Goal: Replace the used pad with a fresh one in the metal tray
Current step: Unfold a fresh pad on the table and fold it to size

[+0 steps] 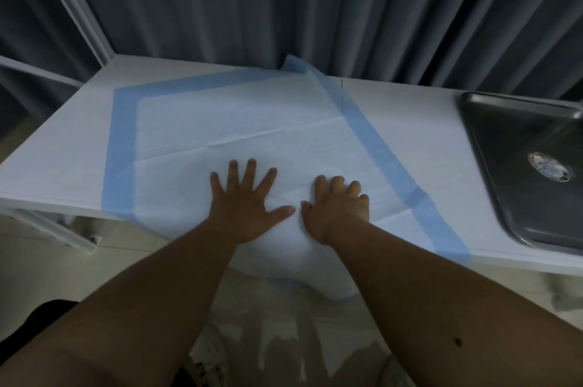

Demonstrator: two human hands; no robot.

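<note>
White pad lies under flat left hand and right hand.

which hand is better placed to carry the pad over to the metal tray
Probably the right hand: its fingers are curled on the pad, on the side nearer the metal tray at the table's right end. The left hand lies flat, farther away.

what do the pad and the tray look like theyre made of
Pad: looks like soft, matte, paper-like absorbent sheet, white with a light blue border that may be plastic backing; it holds sharp fold creases and droops over the table edge.
Tray: appears to be metal, likely stainless steel, with a dull brushed grey finish, raised rim and soft reflections. The round label on it is too blurred to read.
</note>
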